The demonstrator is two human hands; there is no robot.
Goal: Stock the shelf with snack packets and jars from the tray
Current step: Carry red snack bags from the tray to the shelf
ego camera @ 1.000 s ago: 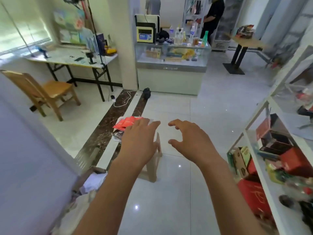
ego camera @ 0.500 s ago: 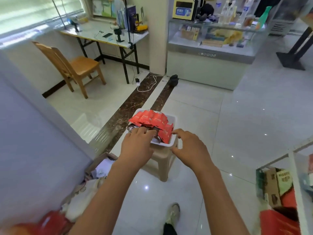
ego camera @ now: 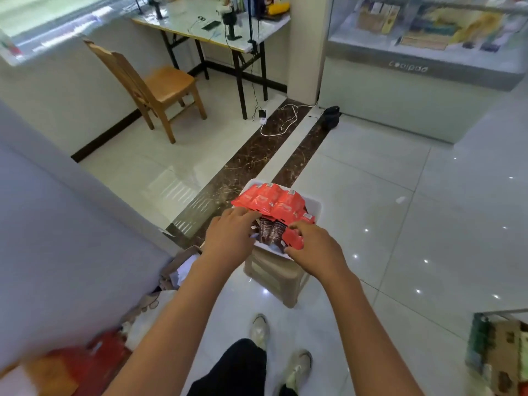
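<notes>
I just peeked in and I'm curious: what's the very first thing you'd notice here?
The bright red snack packets heaped in the white tray on a beige stool in the middle of the floor stand out most. Two bare hands are at the pile: the left hand touches its near edge and the right hand pinches a red packet. A wooden chair stands farther back on the left.

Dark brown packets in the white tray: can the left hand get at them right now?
Probably yes. The left hand lies right beside the dark brown foil packets, which show uncovered between it and the right hand, which holds a red foil packet.
</notes>
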